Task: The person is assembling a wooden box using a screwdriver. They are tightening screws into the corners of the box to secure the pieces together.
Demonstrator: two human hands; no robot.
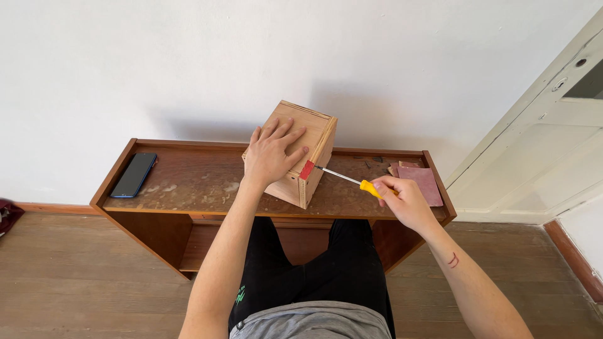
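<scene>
The right grip (402,198) is wrapped around a yellow-handled screwdriver (352,180), tip at the wooden box (308,135); the left grip (271,154) presses flat on it, atop a scuffed brown tabletop (188,182) against a white wall (188,63), plank floor (75,276) below.

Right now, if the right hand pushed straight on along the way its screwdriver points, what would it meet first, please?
The right hand would drive the screwdriver into the red patch on the wooden box; the tip seems to touch it already.

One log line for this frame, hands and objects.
left hand: flat on wooden box | right hand: holds yellow-handled screwdriver, tip at red patch | phone: table's left
</scene>
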